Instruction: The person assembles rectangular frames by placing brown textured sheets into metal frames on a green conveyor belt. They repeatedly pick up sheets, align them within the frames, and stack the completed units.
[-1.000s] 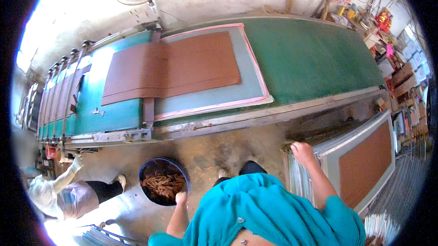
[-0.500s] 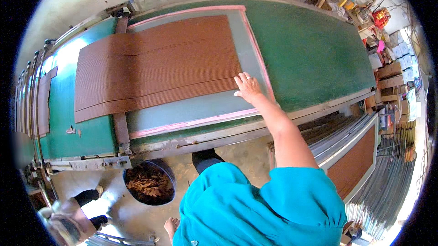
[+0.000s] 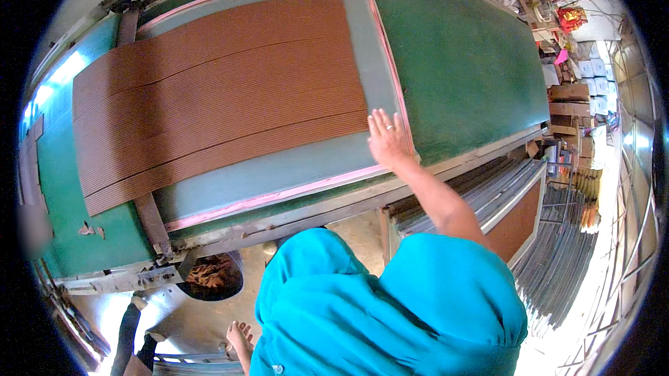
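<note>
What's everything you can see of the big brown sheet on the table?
The brown sheet is roughly rectangular, finely ribbed and cardboard-like, with darker lines along its length and a shadowed band near its left end. It lies mostly flat on a pink-edged grey panel, its left part reaching past that over a dark crossbar and green surface. The right hand is at its right edge; contact is unclear.

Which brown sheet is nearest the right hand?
The large ribbed sheet on the pink-edged panel: its corner is by the right hand; far-left piece and framed sheet lie farther.
</note>
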A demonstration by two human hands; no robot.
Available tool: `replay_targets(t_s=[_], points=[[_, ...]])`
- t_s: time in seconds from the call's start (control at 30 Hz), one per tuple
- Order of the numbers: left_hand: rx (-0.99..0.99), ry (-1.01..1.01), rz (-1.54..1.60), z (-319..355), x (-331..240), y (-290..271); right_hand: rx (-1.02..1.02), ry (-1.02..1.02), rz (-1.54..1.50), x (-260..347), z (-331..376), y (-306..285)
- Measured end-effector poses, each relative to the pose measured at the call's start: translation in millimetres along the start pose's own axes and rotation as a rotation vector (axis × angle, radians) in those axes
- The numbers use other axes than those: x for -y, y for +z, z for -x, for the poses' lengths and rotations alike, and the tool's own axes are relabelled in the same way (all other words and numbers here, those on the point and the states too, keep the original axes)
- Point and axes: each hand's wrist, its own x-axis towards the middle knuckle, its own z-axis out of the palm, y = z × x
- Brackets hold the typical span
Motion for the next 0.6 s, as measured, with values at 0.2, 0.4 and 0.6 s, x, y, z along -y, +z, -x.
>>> replay_targets(t_s=[0.2,0.4,0.6], points=[[0.070,0.067,-0.001,-4.8,-28.4,-1.5,0.129,0.169,-0.197,15.8,2.4,33.5],[0.027,0.062,0.016,0.0,-14.1,-16.1,0.238,0.606,-0.121,-41.4,30.0,23.9],[0.109,0.105,0.164,-7.3,32.8,-40.3,-0.007,0.346,-0.287,97.5,27.0,-5.5]])
